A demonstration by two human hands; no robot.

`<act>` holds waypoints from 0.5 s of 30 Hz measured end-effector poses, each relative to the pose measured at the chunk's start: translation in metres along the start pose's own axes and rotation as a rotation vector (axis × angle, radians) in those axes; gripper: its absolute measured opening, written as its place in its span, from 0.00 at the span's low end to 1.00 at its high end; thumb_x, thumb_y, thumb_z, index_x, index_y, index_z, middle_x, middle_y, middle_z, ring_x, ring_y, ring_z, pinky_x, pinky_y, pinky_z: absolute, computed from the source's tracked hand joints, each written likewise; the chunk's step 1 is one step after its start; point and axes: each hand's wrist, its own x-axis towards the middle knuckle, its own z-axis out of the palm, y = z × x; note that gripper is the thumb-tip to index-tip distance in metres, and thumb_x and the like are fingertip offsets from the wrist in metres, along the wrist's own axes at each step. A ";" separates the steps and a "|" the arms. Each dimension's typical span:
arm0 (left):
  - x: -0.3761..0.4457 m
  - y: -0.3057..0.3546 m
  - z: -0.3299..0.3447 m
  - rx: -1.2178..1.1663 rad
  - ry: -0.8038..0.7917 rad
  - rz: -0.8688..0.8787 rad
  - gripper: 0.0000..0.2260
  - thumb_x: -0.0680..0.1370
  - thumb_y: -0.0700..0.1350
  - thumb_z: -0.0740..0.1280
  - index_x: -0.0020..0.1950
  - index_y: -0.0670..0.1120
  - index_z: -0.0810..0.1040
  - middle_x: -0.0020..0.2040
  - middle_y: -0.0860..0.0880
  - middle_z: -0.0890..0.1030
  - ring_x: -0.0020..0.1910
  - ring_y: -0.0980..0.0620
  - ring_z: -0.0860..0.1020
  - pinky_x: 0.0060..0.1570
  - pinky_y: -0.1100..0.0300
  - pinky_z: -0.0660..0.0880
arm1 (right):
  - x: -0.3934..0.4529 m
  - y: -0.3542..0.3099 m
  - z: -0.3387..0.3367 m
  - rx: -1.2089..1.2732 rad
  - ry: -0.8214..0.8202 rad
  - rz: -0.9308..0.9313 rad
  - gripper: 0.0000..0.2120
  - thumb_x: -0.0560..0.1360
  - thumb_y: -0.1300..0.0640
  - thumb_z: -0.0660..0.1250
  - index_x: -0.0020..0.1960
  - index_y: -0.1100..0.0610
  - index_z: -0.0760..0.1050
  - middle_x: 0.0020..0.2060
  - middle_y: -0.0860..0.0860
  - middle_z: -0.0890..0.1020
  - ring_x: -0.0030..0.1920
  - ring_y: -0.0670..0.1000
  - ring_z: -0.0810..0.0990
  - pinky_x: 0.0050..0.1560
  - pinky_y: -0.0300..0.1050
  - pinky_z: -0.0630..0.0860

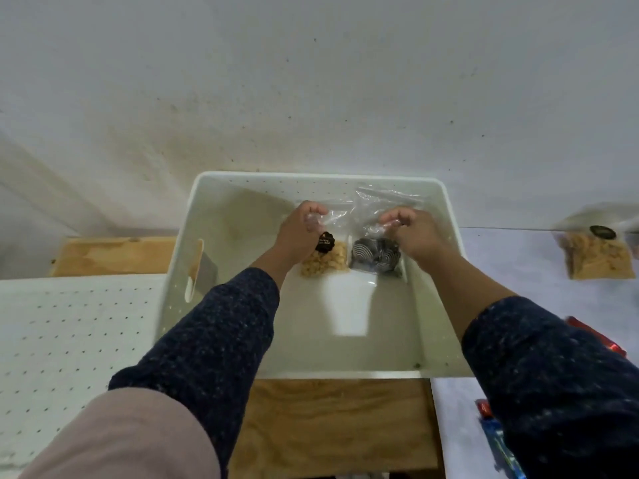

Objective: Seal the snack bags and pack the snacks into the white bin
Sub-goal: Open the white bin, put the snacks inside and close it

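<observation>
Two clear snack bags side by side inside the white bin (242, 216): tan-snack bag (325, 259) pinched by curled left hand (299, 231), dark-cookie bag (375, 254) pinched by curled right hand (415, 233), both forearms reaching downward.

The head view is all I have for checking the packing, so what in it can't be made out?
- Seals of the two snack bags in the white bin: covered by the left hand and right hand.
- Black label text: too small.
- Third snack bag at the right edge: blurred and cut off.
- Red and blue wrappers: hidden by the right sleeve.
</observation>
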 end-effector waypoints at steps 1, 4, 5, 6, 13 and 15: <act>0.001 0.001 0.001 0.031 0.007 0.011 0.13 0.75 0.35 0.62 0.54 0.50 0.74 0.56 0.54 0.75 0.51 0.54 0.74 0.52 0.61 0.71 | 0.000 -0.002 0.000 -0.030 0.015 -0.004 0.18 0.75 0.73 0.59 0.40 0.51 0.78 0.45 0.53 0.81 0.35 0.43 0.76 0.31 0.30 0.72; -0.001 0.006 0.001 0.130 0.020 0.088 0.13 0.74 0.36 0.65 0.58 0.47 0.76 0.58 0.54 0.77 0.52 0.56 0.73 0.53 0.62 0.68 | 0.002 -0.011 -0.003 -0.143 0.070 0.006 0.12 0.75 0.69 0.61 0.46 0.57 0.81 0.41 0.51 0.81 0.26 0.38 0.74 0.23 0.26 0.67; -0.001 0.008 0.001 0.149 0.029 0.119 0.13 0.74 0.37 0.66 0.58 0.47 0.76 0.57 0.53 0.78 0.52 0.55 0.73 0.53 0.61 0.68 | 0.002 -0.016 -0.005 -0.179 0.081 0.006 0.11 0.74 0.67 0.62 0.47 0.57 0.81 0.41 0.52 0.82 0.26 0.39 0.74 0.24 0.27 0.68; -0.003 0.011 0.000 0.169 0.045 0.154 0.13 0.74 0.37 0.67 0.58 0.46 0.77 0.55 0.51 0.79 0.50 0.54 0.72 0.53 0.60 0.70 | 0.001 -0.022 -0.008 -0.235 0.077 -0.004 0.10 0.73 0.66 0.64 0.47 0.57 0.82 0.44 0.52 0.82 0.29 0.42 0.76 0.27 0.28 0.70; -0.024 0.059 -0.006 0.354 0.171 0.135 0.19 0.75 0.43 0.66 0.66 0.49 0.71 0.61 0.43 0.68 0.54 0.45 0.74 0.56 0.56 0.72 | -0.023 -0.062 -0.039 -0.620 0.021 -0.151 0.20 0.73 0.63 0.63 0.64 0.55 0.73 0.64 0.60 0.69 0.57 0.58 0.76 0.57 0.40 0.71; -0.033 0.082 -0.005 0.487 0.171 0.132 0.21 0.77 0.44 0.63 0.69 0.48 0.66 0.65 0.44 0.66 0.61 0.44 0.72 0.60 0.52 0.70 | -0.034 -0.072 -0.055 -0.709 0.025 -0.199 0.24 0.74 0.62 0.62 0.70 0.56 0.67 0.66 0.60 0.68 0.66 0.59 0.71 0.64 0.46 0.68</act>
